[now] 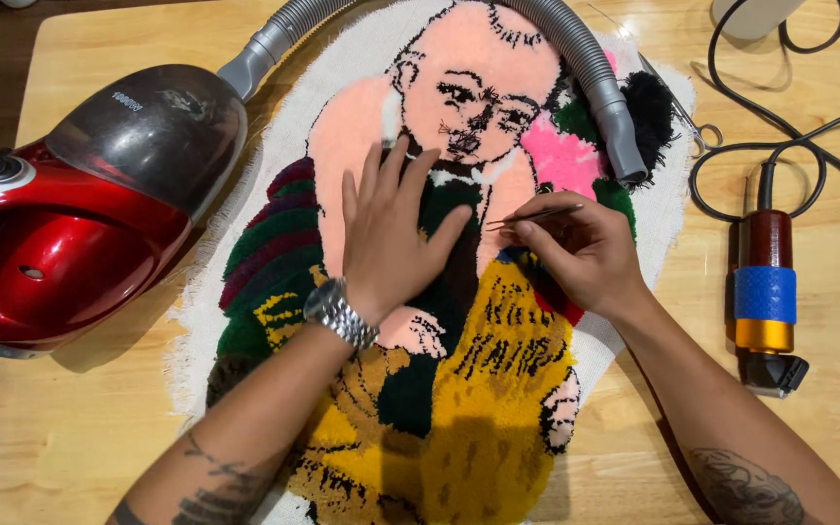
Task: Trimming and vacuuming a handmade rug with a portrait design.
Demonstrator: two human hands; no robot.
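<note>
- Head view: a tufted rug (pixel 439 321) lies flat across the middle of a wooden desk (pixel 80 428), its pile side up, showing a figure in pink, dark green, yellow and maroon yarn with black outlines.
- The left hand (pixel 391 238) rests palm down on the rug's dark green centre, fingers spread, pressing the pile flat; a metal watch (pixel 340 313) sits at its wrist.
- The right hand (pixel 585 255) is closed in a pinch around a thin metal tool (pixel 535 216), tweezers or fine scissors as far as I can tell, whose tip points left toward the pile just beside the left hand's fingertips, at the seam between pink and dark green.
- Judged from how it lies, the tufting itself looks done: every colour field is filled and no bare backing shows inside the figure, only a white cloth border around it.
- What appears to be in hand is detail work on the lines between colours; some black outlines, near the face and the yellow lower part, look ragged, so cleaning up seems partly left.
- A red vacuum cleaner (pixel 70 214) stands on the desk's left, its grey hose (pixel 595 78) arching over the rug's top.
- An electric trimmer (pixel 765 292) with a blue band lies to the right, its black cord (pixel 780 136) coiled above; small scissors (pixel 682 112) lie near the rug's upper right edge.
</note>
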